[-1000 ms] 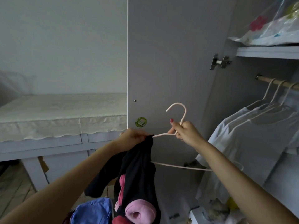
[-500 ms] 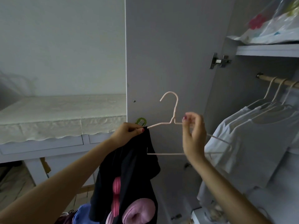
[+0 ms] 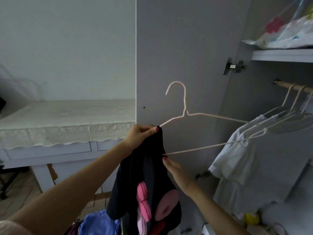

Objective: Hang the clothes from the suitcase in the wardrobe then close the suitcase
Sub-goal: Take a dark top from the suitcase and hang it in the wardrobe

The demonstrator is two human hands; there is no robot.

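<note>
Before the open wardrobe door [image 3: 186, 48], the left hand [image 3: 141, 134] pinches the top of a dark garment [image 3: 144, 175] together with the left end of a pale wire hanger [image 3: 184, 106]; thumb and fingers are curled tight over the cloth where the wire runs into it. The hanger stands upright against the door, hook at the top, its right shoulder and lower bar reaching away from the door toward the white shirts [image 3: 245, 150]. The garment hangs down from the left hand, with pink padded shapes on its front low down.

The right hand [image 3: 174, 168] is just below the hanger's lower bar, at the garment's right edge. Its fingers point up toward the bar and look loosely curled against the cloth; whether they actually grip the cloth or only touch it cannot be told.

Right of the door, inside the wardrobe, a wooden rail [image 3: 294, 87] carries several pale hangers with the white shirts on them, and the near end of the held hanger overlaps the closest shirt. Above the rail a shelf [image 3: 279, 55] holds a clear plastic bag [image 3: 288, 31] with coloured prints. A metal hinge [image 3: 232, 66] sits on the door's inner edge.

Left of the door stands a white table [image 3: 50, 150] under a pale scalloped cloth [image 3: 59, 122]. Below the garment, at the bottom edge of the view, lies a blue cloth [image 3: 98, 224]. The suitcase is not in view.
</note>
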